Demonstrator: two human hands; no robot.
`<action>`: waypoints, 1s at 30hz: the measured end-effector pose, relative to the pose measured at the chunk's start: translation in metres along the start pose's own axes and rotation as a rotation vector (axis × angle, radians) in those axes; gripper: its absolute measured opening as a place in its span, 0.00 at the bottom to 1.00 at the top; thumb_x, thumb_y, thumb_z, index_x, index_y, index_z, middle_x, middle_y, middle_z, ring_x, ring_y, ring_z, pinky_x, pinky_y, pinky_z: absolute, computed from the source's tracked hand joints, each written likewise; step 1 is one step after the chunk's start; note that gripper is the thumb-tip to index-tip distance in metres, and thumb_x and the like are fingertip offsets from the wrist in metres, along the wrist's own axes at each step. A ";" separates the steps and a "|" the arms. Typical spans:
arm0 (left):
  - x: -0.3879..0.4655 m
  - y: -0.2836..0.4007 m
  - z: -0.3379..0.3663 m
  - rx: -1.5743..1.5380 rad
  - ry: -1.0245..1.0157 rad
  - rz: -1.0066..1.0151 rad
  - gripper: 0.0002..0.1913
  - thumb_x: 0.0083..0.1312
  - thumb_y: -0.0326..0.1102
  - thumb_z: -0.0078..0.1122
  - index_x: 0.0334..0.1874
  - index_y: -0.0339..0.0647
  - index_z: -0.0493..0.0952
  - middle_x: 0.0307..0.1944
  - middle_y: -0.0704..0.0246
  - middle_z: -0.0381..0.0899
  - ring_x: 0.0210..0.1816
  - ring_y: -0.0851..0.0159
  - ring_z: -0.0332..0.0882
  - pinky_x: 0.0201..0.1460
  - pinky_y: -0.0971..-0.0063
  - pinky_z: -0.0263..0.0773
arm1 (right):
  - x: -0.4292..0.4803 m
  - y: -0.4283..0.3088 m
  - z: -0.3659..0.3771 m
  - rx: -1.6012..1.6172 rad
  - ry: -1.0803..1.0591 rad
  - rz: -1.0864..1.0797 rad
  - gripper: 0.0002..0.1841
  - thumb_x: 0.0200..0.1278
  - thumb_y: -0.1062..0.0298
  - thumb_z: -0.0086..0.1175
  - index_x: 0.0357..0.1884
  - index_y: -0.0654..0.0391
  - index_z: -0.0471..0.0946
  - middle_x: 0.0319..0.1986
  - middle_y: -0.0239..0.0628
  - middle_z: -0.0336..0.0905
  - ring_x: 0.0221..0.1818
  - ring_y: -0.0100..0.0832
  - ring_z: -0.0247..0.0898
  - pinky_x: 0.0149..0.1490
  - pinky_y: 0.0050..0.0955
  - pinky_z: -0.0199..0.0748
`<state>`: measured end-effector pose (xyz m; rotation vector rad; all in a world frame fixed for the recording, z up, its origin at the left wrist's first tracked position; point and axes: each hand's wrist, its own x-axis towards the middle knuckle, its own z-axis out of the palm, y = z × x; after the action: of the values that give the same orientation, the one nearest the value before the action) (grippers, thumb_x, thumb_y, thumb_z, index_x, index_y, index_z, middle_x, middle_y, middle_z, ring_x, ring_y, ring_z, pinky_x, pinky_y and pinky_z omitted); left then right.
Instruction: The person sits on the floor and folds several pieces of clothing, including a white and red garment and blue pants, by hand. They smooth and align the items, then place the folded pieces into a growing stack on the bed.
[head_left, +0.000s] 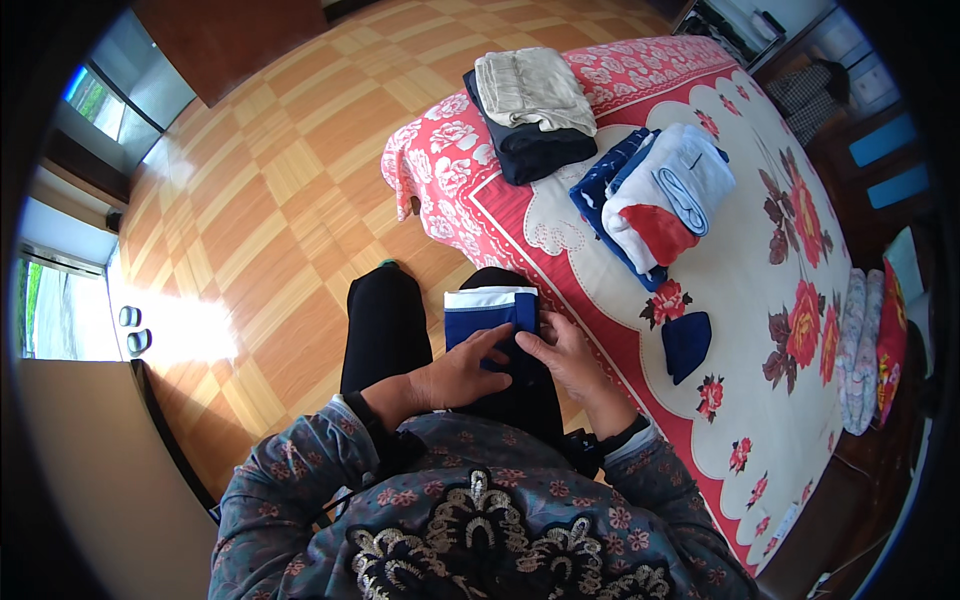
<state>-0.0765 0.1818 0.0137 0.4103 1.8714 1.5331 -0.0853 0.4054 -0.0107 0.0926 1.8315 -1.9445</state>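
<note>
A folded navy-blue cloth garment (459, 319) with a white band along its far edge rests on my right thigh. My left hand (472, 367) lies over its near part, fingertips touching the fabric, with thumb and fingers apart. At the garment's right side, my right hand (566, 352) has its thumb on top and its fingers at the edge, pinching the fold. Both hands partly cover the near end of the cloth. On the bed to the right lies a small folded dark-blue cloth (687, 346).
The bed (739, 300) has a floral red and cream cover. On it sit a pile with beige trousers (529, 86) over dark clothes (536, 146), and another of blue, white and red garments (667, 195). Rolled floral fabric (859, 352) stands at the far right. Slippers (135, 330) lie on the floor.
</note>
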 end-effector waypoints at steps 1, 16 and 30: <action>-0.003 0.002 -0.002 -0.052 -0.026 -0.032 0.39 0.67 0.29 0.62 0.77 0.34 0.52 0.62 0.55 0.70 0.62 0.61 0.73 0.59 0.68 0.75 | 0.000 0.000 0.005 -0.047 0.039 0.034 0.31 0.65 0.66 0.64 0.64 0.70 0.64 0.55 0.49 0.75 0.58 0.34 0.73 0.62 0.31 0.70; -0.035 -0.067 -0.112 -1.249 -0.065 0.095 0.34 0.69 0.47 0.62 0.73 0.46 0.59 0.65 0.58 0.71 0.67 0.52 0.69 0.70 0.54 0.63 | 0.087 -0.167 -0.035 0.167 -0.002 -0.056 0.23 0.66 0.73 0.59 0.62 0.66 0.72 0.50 0.40 0.80 0.51 0.28 0.77 0.59 0.29 0.75; -0.039 -0.091 -0.134 -1.406 -0.167 0.137 0.37 0.70 0.48 0.60 0.76 0.47 0.55 0.67 0.49 0.67 0.68 0.47 0.68 0.71 0.49 0.63 | 0.288 -0.257 -0.093 0.160 0.295 -0.058 0.19 0.62 0.67 0.62 0.55 0.56 0.78 0.51 0.40 0.80 0.54 0.41 0.75 0.59 0.50 0.71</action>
<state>-0.1227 0.0348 -0.0507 -0.0208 0.3293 2.3503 -0.4618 0.4143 0.1146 0.4006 1.8696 -2.2139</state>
